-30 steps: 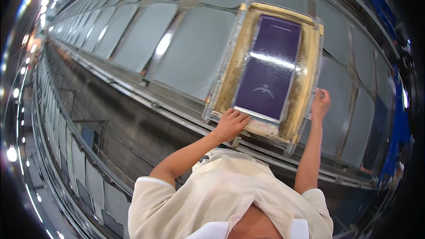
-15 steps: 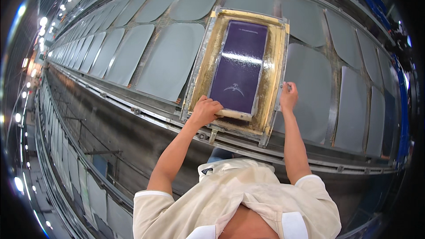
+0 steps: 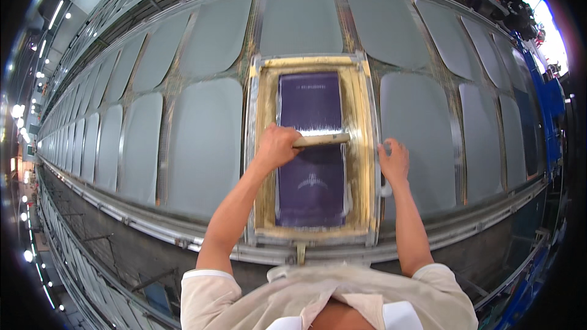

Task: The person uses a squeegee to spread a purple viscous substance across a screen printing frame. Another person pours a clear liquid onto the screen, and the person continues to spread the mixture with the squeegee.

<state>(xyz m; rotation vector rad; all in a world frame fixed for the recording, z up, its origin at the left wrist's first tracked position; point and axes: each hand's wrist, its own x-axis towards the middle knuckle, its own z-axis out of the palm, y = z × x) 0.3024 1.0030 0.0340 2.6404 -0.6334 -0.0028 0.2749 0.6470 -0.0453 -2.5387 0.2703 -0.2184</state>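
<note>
A screen frame point(image 3: 263, 220) with yellowed inner edges lies upright in front of me, holding a purple rectangular mesh area point(image 3: 309, 101) with a pale crest design. My left hand point(image 3: 278, 145) is closed on a squeegee point(image 3: 324, 140), a beige bar lying crosswise over the middle of the mesh. My right hand point(image 3: 392, 156) is curled at a metal fitting on the frame's right side, its grip partly hidden by my fingers.
Grey rounded-cornered panels point(image 3: 202, 140) line a long table in two rows to left and right. A metal rail point(image 3: 140, 226) runs along the near edge. Blue equipment point(image 3: 544, 98) stands at the far right, and another rack of panels is at lower left.
My left hand has moved up from the frame's near end to its middle, carrying the squeegee across the mesh. My right hand stays beside the frame. The view has turned, so the frame appears straighter.
</note>
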